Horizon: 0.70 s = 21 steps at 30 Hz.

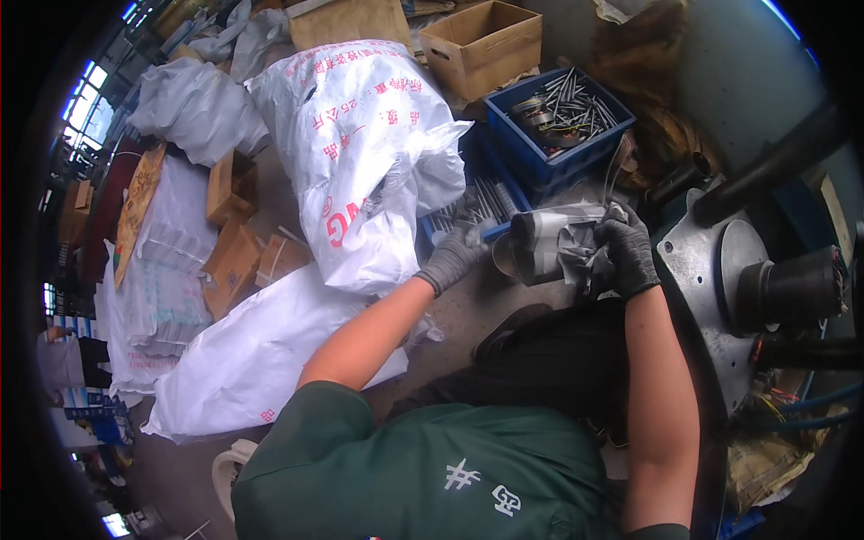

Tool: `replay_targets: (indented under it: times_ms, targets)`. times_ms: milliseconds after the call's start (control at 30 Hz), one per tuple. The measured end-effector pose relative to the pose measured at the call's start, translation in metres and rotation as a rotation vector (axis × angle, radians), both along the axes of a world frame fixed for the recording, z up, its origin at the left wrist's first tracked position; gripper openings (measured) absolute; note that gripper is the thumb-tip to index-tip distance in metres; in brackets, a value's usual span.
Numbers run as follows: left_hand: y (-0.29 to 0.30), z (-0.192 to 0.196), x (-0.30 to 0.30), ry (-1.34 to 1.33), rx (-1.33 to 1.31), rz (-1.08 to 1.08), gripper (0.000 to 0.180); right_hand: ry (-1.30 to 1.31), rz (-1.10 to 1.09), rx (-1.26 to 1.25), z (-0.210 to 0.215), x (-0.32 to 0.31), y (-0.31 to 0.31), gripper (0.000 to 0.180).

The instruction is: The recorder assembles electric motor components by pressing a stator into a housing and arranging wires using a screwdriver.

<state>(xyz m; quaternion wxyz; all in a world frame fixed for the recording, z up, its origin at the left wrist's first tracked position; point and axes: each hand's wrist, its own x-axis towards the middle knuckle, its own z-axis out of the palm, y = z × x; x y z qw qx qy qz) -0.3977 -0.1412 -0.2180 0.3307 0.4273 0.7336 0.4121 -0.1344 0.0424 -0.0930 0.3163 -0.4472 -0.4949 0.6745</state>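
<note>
Both my hands wear dark grey knitted gloves. My right hand is closed round the right end of a grey metal-looking cylinder, which lies roughly level above the floor. Crumpled grey sheet material covers the cylinder's right part, beside my fingers. A round rim shows at the cylinder's left end. My left hand is to the left, apart from the cylinder, at the near edge of a blue bin of metal rods. Its fingers are bent together round a small pale, blurred bit that I cannot make out.
A large white sack with red print stands left of the bin. Beyond is a blue crate of metal rods, with a wooden box behind it. A metal machine plate with a shaft stands close on my right.
</note>
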Motion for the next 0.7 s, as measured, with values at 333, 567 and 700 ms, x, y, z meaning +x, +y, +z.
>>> replay_targets:
  times_ms: [333,567,700]
  targets:
    - [0.028,0.115,0.002,0.391,-0.117,-0.652,0.074,-0.505,0.931,1.289,-0.010,-0.053,-0.079,0.056]
    - [-0.015,0.034,0.002,0.404,-0.115,-0.616,0.023,-0.782,0.935,1.317,-0.017,-0.052,-0.079,0.054]
    - [-0.025,-0.018,0.014,0.601,-0.206,-0.577,0.021,-0.464,0.433,0.644,-0.031,-0.046,-0.045,0.028]
